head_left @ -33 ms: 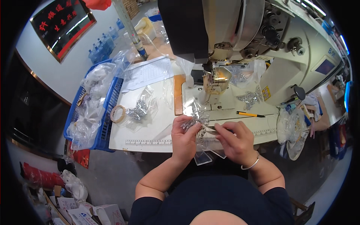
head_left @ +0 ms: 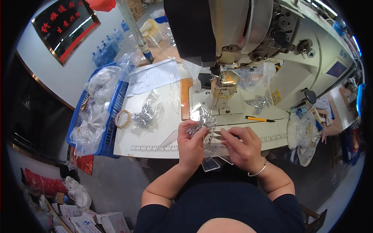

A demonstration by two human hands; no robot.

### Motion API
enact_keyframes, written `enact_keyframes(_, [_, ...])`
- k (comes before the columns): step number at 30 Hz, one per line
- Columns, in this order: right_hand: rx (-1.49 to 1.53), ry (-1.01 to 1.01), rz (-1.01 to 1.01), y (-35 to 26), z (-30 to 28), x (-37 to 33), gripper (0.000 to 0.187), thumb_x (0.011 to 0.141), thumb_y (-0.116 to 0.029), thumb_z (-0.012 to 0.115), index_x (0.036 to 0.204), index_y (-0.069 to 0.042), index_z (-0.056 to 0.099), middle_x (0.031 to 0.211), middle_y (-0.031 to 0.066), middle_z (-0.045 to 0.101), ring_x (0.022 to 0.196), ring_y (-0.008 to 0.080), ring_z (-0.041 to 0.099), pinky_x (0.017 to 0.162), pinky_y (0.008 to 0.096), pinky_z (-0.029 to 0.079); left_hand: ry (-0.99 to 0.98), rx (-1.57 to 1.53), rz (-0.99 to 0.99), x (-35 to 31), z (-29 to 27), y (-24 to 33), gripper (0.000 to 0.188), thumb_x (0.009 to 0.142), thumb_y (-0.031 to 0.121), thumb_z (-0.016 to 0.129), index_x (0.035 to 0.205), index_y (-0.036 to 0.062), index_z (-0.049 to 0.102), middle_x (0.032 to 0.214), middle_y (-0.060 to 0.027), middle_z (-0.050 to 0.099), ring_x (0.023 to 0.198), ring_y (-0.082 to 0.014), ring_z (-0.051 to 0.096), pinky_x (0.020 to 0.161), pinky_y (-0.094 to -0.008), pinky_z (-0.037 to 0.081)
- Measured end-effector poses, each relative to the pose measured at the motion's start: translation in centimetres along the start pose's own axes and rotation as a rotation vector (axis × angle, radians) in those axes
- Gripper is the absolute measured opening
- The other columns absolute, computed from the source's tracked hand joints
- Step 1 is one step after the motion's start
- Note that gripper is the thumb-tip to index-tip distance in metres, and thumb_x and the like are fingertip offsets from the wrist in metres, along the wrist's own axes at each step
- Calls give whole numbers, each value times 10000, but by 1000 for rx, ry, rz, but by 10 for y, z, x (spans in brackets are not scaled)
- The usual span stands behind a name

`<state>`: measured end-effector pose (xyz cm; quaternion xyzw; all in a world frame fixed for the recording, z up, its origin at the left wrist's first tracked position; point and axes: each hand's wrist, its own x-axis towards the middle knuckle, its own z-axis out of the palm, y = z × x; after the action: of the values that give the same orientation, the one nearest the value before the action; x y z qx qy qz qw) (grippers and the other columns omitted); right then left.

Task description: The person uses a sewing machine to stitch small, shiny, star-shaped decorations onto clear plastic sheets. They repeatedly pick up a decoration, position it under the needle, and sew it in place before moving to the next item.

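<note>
My left hand (head_left: 191,136) is closed on a silver, glittery beaded piece (head_left: 204,126) at the table's front edge. In my right hand (head_left: 244,144) are thread snips (head_left: 218,135), their two pointed metal blades parted and aimed left at the piece's lower edge. My right fingers cover the snips' handles. Loose pale threads or clear film hang under the piece. Another silver beaded piece (head_left: 143,114) lies on clear plastic to the left, beside a tape roll (head_left: 122,119). A further glittery piece (head_left: 259,101) lies right of the sewing machine's needle area.
The sewing machine (head_left: 268,35) stands over the white table (head_left: 155,134). A yellow pen (head_left: 259,119) lies right of my hands. Paper sheets (head_left: 153,77) are at the back left. A blue basket (head_left: 110,130) of plastic bags stands at the table's left edge.
My right hand has shifted slightly left, and the snips' blades show more plainly beside the beaded piece. My left hand keeps its grip.
</note>
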<state>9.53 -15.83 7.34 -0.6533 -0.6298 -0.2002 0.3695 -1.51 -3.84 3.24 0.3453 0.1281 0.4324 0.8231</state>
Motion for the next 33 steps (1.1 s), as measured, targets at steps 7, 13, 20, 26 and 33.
enact_keyframes(7, [-102,42,-39,-5,24,5,335,701,-96,654,1034,-71,634,898,11,547,714,177,522,592,294,407,67,-91,83,-2,7,3,269,847,-62,524,1045,105,451,953,-99,594,883,-184,590,814,-311,474])
enact_keyframes(13, [-91,-8,3,-7,25,6,330,700,-95,624,1029,-77,635,900,14,548,729,177,521,600,300,405,95,-92,59,-3,9,4,291,834,-85,539,1033,102,440,946,-86,580,859,-160,581,780,-274,478])
enact_keyframes(20, [-148,-55,12,-10,21,10,319,700,-103,599,1016,-86,635,900,6,550,714,172,510,586,301,383,81,-61,93,-2,4,-1,298,839,-76,529,1062,104,447,963,-106,590,902,-186,586,816,-297,472])
enact_keyframes(26, [-153,-52,7,-13,16,15,312,662,-57,647,971,-94,655,840,8,560,690,177,533,588,307,408,86,-65,54,-1,2,0,297,840,-74,531,1065,102,447,962,-109,590,888,-187,588,808,-296,477])
enact_keyframes(33, [16,52,106,-5,21,13,261,670,-70,721,926,-86,674,813,43,586,681,212,572,572,308,464,90,-84,61,0,1,4,296,843,-68,529,1074,99,450,962,-110,588,879,-189,586,802,-296,481])
